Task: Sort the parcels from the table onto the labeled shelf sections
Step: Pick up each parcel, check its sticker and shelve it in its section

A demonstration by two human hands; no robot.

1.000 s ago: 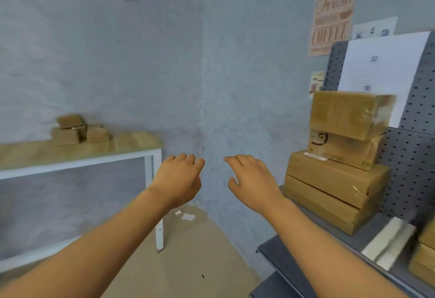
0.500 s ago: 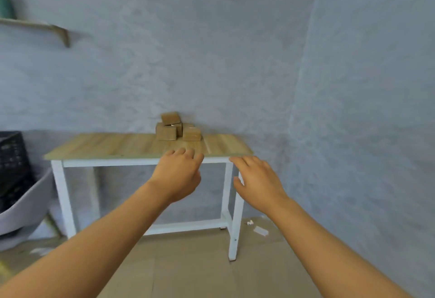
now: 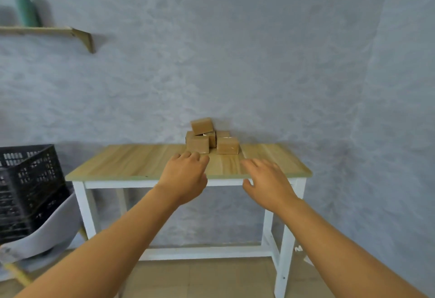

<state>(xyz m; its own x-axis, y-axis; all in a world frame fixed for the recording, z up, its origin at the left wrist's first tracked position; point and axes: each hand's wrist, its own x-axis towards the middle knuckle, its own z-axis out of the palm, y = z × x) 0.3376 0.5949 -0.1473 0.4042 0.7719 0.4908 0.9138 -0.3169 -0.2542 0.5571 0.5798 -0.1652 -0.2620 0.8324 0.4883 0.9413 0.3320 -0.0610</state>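
Brown cardboard parcels (image 3: 211,139) sit piled at the back edge of the wooden surface (image 3: 141,163), against the wall.
The left hand (image 3: 184,177) and right hand (image 3: 267,181) both reach forward, fingers loosely relaxed and holding nothing, short of the pile. A black crate (image 3: 26,189) rests on a grey chair (image 3: 47,234) beside the surface's left end.

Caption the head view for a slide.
Both empty hands, left and right, reach toward stacked cardboard parcels on a wooden table.
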